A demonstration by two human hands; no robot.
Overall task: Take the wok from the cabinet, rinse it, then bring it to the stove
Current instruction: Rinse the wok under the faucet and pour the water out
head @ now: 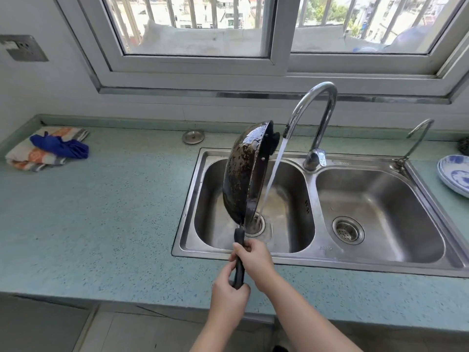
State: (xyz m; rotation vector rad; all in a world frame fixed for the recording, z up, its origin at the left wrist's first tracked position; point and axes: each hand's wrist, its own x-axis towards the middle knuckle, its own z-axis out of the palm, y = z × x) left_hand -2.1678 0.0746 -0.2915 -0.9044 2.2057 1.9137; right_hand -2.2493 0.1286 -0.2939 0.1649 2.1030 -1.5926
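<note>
Cloths (48, 148) lie far left on the green desk (114, 199). Both hands grip the wok (245, 171) by its black handle, left hand (229, 295) low, right hand (253, 257) above it. Wok stands on edge over the left basin of the sink (327, 260), water from the tap (314, 118) running just beside its rim; blue-patterned plates (454, 174) sit far right
</note>
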